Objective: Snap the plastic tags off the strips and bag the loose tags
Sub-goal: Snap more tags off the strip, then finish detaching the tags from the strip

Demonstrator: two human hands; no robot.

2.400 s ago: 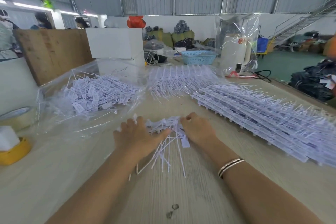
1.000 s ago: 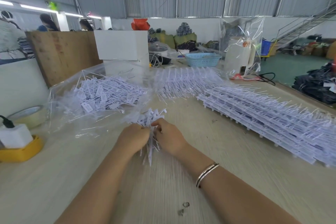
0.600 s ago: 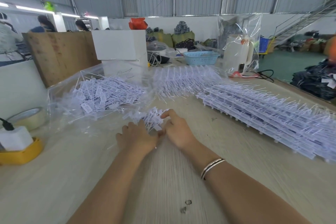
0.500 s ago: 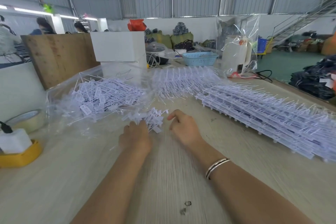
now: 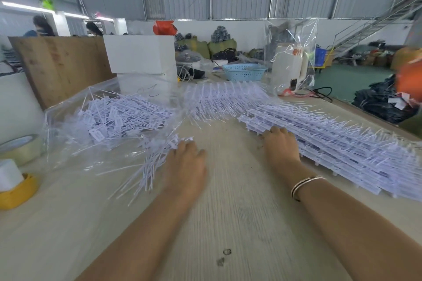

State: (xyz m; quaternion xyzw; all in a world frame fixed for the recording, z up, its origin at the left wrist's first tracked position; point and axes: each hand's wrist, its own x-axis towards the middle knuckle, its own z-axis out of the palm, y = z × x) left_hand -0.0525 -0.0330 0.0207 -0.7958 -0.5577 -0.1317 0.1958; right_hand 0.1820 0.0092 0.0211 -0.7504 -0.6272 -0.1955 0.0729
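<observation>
My left hand [image 5: 185,162] grips a bunch of loose white tags [image 5: 150,166] on the table, their thin tails fanning toward me. Just left of it lies a clear plastic bag [image 5: 68,157], holding a heap of loose tags [image 5: 118,116]. My right hand [image 5: 281,143] reaches to the right and its fingers rest on the near left end of the stack of tag strips [image 5: 347,146]. A second pile of strips [image 5: 223,100] lies behind, at the table's middle. Motion blur hides the fingertips of both hands.
A tape roll [image 5: 20,147] and a yellow holder [image 5: 16,191] sit at the left edge. A wooden board [image 5: 59,66], white box [image 5: 141,55], blue basket [image 5: 244,72] and plastic-wrapped white kettle [image 5: 290,66] stand at the back. Bare tabletop [image 5: 235,189] lies between my forearms.
My hands have separated. The left keeps the bunch of tags and has shifted slightly left toward the bag; the right has let go and moved right onto the strip stack.
</observation>
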